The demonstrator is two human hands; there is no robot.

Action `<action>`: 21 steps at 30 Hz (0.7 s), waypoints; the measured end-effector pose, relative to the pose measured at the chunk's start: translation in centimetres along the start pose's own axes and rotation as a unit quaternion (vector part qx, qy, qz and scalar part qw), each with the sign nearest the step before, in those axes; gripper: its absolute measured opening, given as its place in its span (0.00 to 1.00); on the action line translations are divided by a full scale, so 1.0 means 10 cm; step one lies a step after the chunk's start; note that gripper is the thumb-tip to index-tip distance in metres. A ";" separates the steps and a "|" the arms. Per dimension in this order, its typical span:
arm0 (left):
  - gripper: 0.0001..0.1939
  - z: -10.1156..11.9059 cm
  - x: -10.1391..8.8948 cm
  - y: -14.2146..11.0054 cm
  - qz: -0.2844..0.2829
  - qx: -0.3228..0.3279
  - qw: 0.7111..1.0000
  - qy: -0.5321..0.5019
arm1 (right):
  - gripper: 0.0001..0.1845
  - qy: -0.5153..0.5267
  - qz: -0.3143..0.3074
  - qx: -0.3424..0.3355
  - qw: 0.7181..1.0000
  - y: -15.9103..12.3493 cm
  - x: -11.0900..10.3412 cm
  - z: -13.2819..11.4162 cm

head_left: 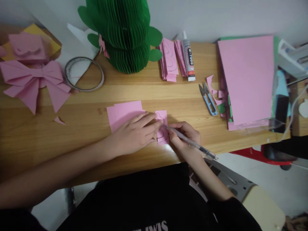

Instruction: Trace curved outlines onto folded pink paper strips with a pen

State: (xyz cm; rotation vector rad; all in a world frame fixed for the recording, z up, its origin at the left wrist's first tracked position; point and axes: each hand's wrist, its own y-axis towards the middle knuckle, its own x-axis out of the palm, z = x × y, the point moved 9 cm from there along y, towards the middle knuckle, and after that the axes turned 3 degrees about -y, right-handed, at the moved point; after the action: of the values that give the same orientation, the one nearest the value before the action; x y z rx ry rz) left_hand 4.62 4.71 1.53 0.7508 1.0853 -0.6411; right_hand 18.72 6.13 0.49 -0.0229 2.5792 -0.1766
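Though partly under the left hand (136, 134), pink strip (163, 138) beneath the pen (189, 140).

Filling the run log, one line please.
left hand: flat, steadying pink strip | right hand: holding pen, tip at strip | snips: on table, unheld

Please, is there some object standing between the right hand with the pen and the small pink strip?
Nothing visible stands between the right hand and the pink strip: the pen reaches it directly. The left hand rests on its upper left part.
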 end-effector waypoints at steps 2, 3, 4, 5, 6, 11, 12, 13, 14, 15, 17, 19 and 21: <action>0.18 0.00 0.00 0.00 -0.001 0.000 1.000 0.005 | 0.05 0.000 -0.001 0.001 1.000 0.00 0.00 0.01; 0.18 0.00 -0.01 0.00 0.001 0.001 1.000 0.008 | 0.05 0.002 -0.001 0.000 1.000 0.00 0.00 0.01; 0.18 0.00 -0.02 0.00 0.005 0.001 1.000 0.011 | 0.05 0.005 -0.001 0.000 1.000 0.00 0.00 0.02; 0.19 0.00 -0.02 0.00 0.008 0.002 1.000 0.014 | 0.05 0.007 -0.002 0.000 1.000 0.00 0.01 0.02; 0.19 0.00 -0.03 0.00 0.011 0.004 1.000 0.017 | 0.05 0.007 -0.001 0.000 1.000 0.00 0.01 0.02; 0.20 0.00 -0.02 0.01 0.008 0.002 1.000 0.021 | 0.04 0.005 -0.006 -0.014 1.000 -0.01 0.02 -0.01; 0.20 0.00 -0.03 0.01 0.011 0.003 1.000 0.020 | 0.04 0.005 -0.006 -0.018 1.000 -0.02 0.02 -0.01; 0.20 0.00 -0.03 0.01 0.011 0.003 1.000 0.019 | 0.04 0.003 -0.003 -0.021 1.000 -0.03 0.01 -0.01; 0.20 0.00 -0.03 0.01 0.011 0.004 1.000 0.018 | 0.05 -0.002 0.004 -0.025 1.000 -0.05 -0.01 -0.01; 0.19 0.00 -0.02 0.01 0.011 0.005 1.000 0.020 | 0.06 -0.015 0.014 -0.034 0.999 -0.06 -0.04 -0.02; 0.19 0.00 -0.03 0.01 0.013 0.006 1.000 0.023 | 0.09 -0.065 0.025 -0.086 0.994 -0.12 -0.06 -0.09; 0.18 0.00 -0.02 0.00 0.011 0.005 1.000 0.017 | 0.12 -0.131 0.013 -0.189 0.973 -0.21 -0.02 -0.24; 0.16 -0.01 0.02 -0.02 -0.002 0.001 1.000 0.005 | 0.14 -0.198 -0.004 -0.285 0.938 -0.34 0.06 -0.37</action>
State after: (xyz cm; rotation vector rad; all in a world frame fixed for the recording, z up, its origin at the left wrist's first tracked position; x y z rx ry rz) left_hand 4.50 4.66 1.33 0.7535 1.0957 -0.6433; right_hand 16.18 3.17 3.71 -0.2544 2.1415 0.5262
